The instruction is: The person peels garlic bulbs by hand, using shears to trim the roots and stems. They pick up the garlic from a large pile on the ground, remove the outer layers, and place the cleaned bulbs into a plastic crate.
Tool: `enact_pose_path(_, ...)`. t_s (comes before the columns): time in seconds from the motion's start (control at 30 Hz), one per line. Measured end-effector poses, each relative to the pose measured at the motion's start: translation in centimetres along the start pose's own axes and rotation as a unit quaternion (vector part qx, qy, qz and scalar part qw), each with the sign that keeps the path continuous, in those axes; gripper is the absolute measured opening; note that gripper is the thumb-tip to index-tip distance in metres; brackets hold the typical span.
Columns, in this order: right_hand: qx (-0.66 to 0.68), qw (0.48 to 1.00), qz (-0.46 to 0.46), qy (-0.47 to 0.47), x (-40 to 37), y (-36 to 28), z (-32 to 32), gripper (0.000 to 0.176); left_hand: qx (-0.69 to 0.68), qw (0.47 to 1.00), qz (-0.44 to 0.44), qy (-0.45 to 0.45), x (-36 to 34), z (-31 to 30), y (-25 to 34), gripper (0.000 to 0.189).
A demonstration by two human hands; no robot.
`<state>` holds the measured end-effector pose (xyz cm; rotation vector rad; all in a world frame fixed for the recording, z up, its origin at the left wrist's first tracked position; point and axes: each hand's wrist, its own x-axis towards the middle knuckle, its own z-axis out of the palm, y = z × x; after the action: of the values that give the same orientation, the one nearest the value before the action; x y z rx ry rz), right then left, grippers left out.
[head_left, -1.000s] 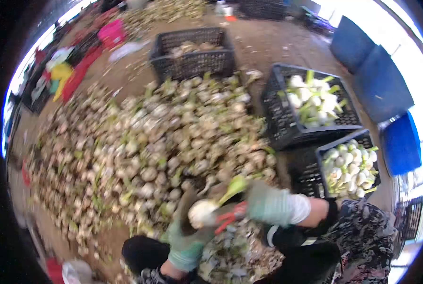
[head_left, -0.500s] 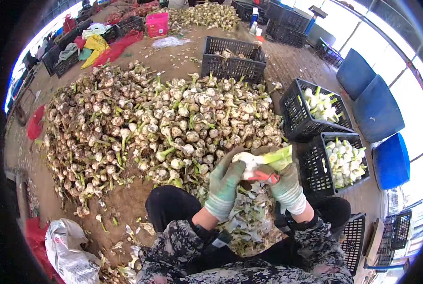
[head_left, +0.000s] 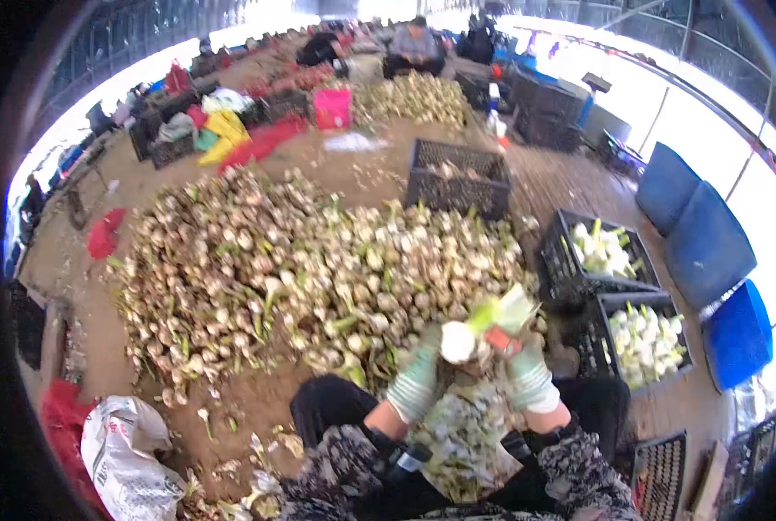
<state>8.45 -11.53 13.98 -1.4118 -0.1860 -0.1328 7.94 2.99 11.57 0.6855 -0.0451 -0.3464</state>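
My left hand (head_left: 418, 375), in a pale green and white work glove, is closed around a garlic bulb (head_left: 458, 342). The bulb is white and peeled, with a light green stalk (head_left: 513, 311) fanning up to the right. My right hand (head_left: 528, 372), gloved the same way, grips a small red-handled tool (head_left: 502, 340) against the stalk beside the bulb. Its blade is hidden and the hands are a little blurred. Beyond both hands spreads a large heap of untrimmed garlic (head_left: 318, 269). Leafy peelings (head_left: 462, 443) lie between my knees.
Two black crates (head_left: 579, 282) at right hold cleaned white garlic (head_left: 644, 347). Another crate (head_left: 459, 178) stands behind the heap. Blue barrels (head_left: 735, 334) line the right side. A white sack (head_left: 127, 456) lies at lower left. Farther back, a person (head_left: 414, 48) sits by another heap.
My view has tilted up, bringing the far end and a seated person into sight. The bulb now shows its round white side, and the stalk has tipped more upright.
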Motion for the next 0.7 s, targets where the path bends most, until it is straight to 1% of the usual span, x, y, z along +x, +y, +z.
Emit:
enact_pose_path(0.03, 0.084, 0.996, 0.035, -0.011, 0.6, 1.2, -0.7, 0.036, 0.055, 0.996, 0.021, 0.064, 0.3, -0.5, -0.7, 0.062)
enact_pose_path(0.07, 0.166, 0.983, 0.071, -0.022, 1.1, 2.1, -1.3, 0.042, 0.042, 0.994, 0.009, 0.102, 0.0, 0.1, -0.4, 0.061)
enact_pose_path(0.1, 0.173, 0.982, 0.069, -0.03, 1.2, 2.3, -1.5, 0.045, 0.025, 0.996, 0.027, 0.076, -0.2, -0.3, -0.3, 0.06)
enact_pose_path(0.13, 0.161, 0.983, 0.047, -0.077, 1.3, 2.9, -1.4, 0.045, 0.002, 0.998, 0.043, 0.052, -0.4, -0.6, -0.2, 0.06)
enact_pose_path(0.17, 0.119, 0.988, 0.064, -0.07, 1.4, 3.3, -1.7, 0.042, -0.097, 0.995, 0.026, 0.008, -0.8, -0.9, -0.1, 0.06)
enact_pose_path(0.2, 0.076, 0.992, 0.083, -0.061, 1.0, 2.0, -1.1, 0.039, -0.095, 0.995, 0.027, 0.012, -1.1, -1.4, -0.4, 0.06)
enact_pose_path(0.23, 0.08, 0.991, 0.086, -0.062, 0.8, 1.3, -0.5, 0.039, -0.051, 0.996, 0.066, -0.024, -1.5, -1.9, -0.7, 0.063)
enact_pose_path(0.27, 0.11, 0.986, 0.104, -0.076, 0.6, 0.7, 0.1, 0.035, -0.009, 0.993, 0.103, -0.059, -1.7, -2.3, -0.9, 0.067)
enact_pose_path(0.3, 0.142, 0.978, 0.124, -0.088, 0.3, 0.2, 0.6, 0.031, 0.09, 0.986, 0.133, -0.035, -2.4, -1.9, -0.8, 0.073)
enact_pose_path(0.33, 0.074, 0.985, 0.115, -0.1, 0.0, -0.2, 1.0, 0.026, 0.187, 0.97, 0.157, -0.01, -3.0, -1.6, -0.7, 0.082)
enact_pose_path(0.4, -0.058, 0.987, 0.09, -0.118, -0.3, 0.0, 1.4, 0.024, 0.225, 0.956, 0.18, 0.057, -2.5, -2.2, -1.3, 0.076)
enact_pose_path(0.43, -0.217, 0.964, -0.039, -0.147, -0.1, -0.4, 1.5, 0.024, 0.14, 0.98, 0.114, 0.08, -2.0, -3.3, -1.0, 0.071)
enact_pose_path(0.47, -0.364, 0.901, -0.157, -0.178, 0.0, -0.5, 1.6, 0.023, 0.197, 0.975, 0.09, 0.052, -2.7, -4.6, -0.9, 0.067)
enact_pose_path(0.5, -0.143, 0.973, -0.054, -0.175, 0.3, 0.0, 1.4, 0.023, 0.223, 0.97, 0.075, 0.064, -2.7, -3.9, -0.5, 0.068)
enact_pose_path(0.53, -0.157, 0.972, 0.006, -0.173, 1.9, -1.7, 1.4, 0.021, 0.25, 0.964, 0.065, 0.067, -2.4, -3.2, 0.2, 0.068)
enact_pose_path(0.57, -0.159, 0.981, 0.053, -0.094, 3.7, 0.2, 0.0, 0.02, 0.212, 0.974, 0.035, 0.074, -2.4, -3.2, 0.1, 0.074)
enact_pose_path(0.6, -0.183, 0.979, 0.071, -0.059, 5.5, 2.7, -2.4, 0.023, 0.172, 0.982, 0.007, 0.081, -2.4, -3.3, -0.1, 0.08)
enact_pose_path(0.63, -0.368, 0.902, 0.174, -0.142, 5.7, 8.0, -5.3, 0.026, 0.208, 0.976, 0.04, 0.047, -1.9, -2.9, 0.0, 0.085)
enact_pose_path(0.67, -0.529, 0.777, 0.263, -0.217, 5.6, 11.7, -7.1, 0.029, 0.205, 0.977, 0.035, 0.044, -1.4, -3.9, -0.4, 0.085)
enact_pose_path(0.7, -0.564, 0.734, 0.164, -0.341, 2.6, 10.3, -7.2, 0.04, 0.273, 0.96, 0.056, 0.013, -0.7, -5.5, -0.8, 0.077)
